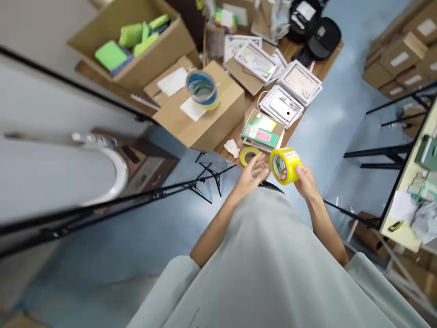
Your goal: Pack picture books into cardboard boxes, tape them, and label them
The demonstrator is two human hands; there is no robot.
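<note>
A thick roll of yellow packing tape (pixel 294 165) is gripped at its right side by my right hand (pixel 305 181), with its cardboard core facing left. Just to the left of that roll is my left hand (pixel 252 175), fingers apart and holding nothing I can see. Another yellow tape roll (pixel 243 157) lies on the table edge beyond my left fingers, partly covered by them. Past both hands sits a stack of flat boxes topped by a green and pink packet (pixel 261 135).
A closed cardboard box (pixel 218 119) carries stacked tape rolls (pixel 201 87). Behind it stands an open carton (pixel 160 57) of green items. White device boxes (pixel 282 105) and black cases (pixel 323 38) lie farther along the wooden table. Tripod legs (pixel 205 182) stand at left; another table (pixel 406 237) is at right.
</note>
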